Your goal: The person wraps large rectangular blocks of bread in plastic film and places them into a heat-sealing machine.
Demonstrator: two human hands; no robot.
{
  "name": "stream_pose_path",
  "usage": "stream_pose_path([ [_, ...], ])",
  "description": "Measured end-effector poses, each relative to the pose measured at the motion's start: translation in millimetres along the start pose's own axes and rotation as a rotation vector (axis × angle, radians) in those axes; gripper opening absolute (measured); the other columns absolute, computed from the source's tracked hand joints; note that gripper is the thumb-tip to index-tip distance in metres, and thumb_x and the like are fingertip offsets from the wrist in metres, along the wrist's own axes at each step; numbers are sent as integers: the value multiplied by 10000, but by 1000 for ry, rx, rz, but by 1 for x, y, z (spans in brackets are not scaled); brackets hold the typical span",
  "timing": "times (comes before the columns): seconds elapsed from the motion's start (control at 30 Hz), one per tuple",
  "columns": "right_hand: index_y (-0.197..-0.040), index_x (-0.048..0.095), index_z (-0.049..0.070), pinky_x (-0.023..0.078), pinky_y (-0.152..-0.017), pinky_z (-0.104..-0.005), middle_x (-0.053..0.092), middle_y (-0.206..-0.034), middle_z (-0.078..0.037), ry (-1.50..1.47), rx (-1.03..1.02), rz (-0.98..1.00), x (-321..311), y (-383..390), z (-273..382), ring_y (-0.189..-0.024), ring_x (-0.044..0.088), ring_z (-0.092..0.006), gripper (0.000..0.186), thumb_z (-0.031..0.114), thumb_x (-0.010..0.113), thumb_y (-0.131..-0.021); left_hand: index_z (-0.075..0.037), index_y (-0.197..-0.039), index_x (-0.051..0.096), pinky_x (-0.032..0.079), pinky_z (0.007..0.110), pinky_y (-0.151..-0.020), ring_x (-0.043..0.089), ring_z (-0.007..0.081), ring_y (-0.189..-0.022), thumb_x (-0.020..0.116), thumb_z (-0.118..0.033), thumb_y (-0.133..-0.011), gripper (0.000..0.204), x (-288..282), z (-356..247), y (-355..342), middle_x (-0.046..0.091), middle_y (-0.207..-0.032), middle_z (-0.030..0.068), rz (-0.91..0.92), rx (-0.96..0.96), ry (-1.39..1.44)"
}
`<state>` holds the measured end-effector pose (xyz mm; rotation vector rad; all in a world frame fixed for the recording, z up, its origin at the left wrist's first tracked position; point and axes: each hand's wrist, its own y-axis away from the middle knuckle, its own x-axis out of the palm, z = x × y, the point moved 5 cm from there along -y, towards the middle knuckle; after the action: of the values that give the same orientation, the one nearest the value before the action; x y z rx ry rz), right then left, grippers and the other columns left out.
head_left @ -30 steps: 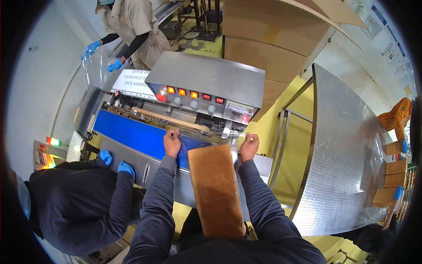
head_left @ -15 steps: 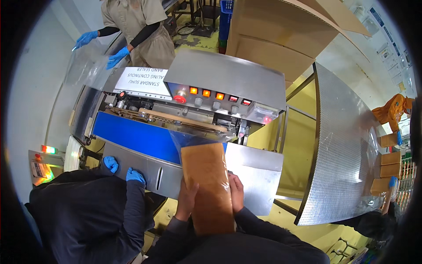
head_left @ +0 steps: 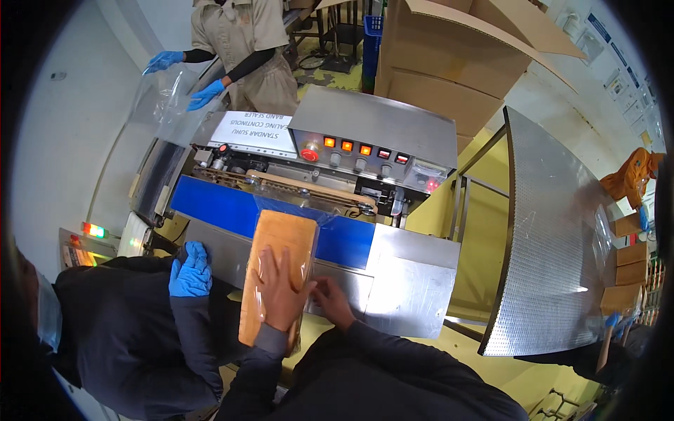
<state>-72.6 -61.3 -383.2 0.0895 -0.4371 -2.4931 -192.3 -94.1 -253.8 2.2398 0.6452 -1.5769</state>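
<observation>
Head view puts the loaf (head_left: 284, 235) at the centre of my attention: a long, orange-brown block, its far end over the blue belt (head_left: 344, 242) and its near end reaching past the machine's front edge towards the body. I judge it light for its bulk and rather soft, probably bread, so a hard squeeze could dent it. Its clear bag (head_left: 284, 202) looks thin, glossy and slippery, loose at the far end, where it extends towards the sealer (head_left: 379, 123); film there could crease easily. I would take hold low on both long sides, palms flat, with support under the overhanging end. My left hand (head_left: 281, 291) lies on top with its fingers spread; my right hand (head_left: 333, 302) is at the right edge with its fingers bent, and I cannot tell whether it pinches any film. Right of the belt is a bare steel ledge (head_left: 411, 281); to the left, a co-worker's blue glove (head_left: 191, 274) is near the loaf but apart from it. Beyond the sealer stands a large carton (head_left: 449, 84).
</observation>
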Motion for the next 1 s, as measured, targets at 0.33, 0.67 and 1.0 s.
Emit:
stream_pose_path([
  [0.33, -861, 659, 25, 457, -717, -262, 633, -791, -35, -5, 67, 5, -162, 139, -84, -754, 569, -108, 173, 166, 576, -917, 5, -1349, 399, 160, 518, -1119, 174, 413, -1389, 610, -101, -799, 598, 7, -12, 6, 201, -1490, 256, -64, 313, 140],
  [0.67, -860, 666, 21, 468, -657, -251, 636, -748, -23, 85, -46, -555, -313, 183, -10, -699, 559, -85, 92, 98, 618, -877, 0, -757, 594, 452, 426, -739, 575, 341, -804, 619, -91, -805, 106, 155, -179, 90, 606, -836, 159, 374, 615, 609],
  [1.0, -802, 650, -3, 490, -651, -313, 635, -733, -115, 347, -150, -1666, -578, 316, -57, -668, 606, -195, 133, 125, 620, -823, -15, -893, 662, 456, 391, -643, 577, 261, -654, 632, -96, -805, 123, 204, -375, 128, 583, -647, 104, 460, 789, 474],
])
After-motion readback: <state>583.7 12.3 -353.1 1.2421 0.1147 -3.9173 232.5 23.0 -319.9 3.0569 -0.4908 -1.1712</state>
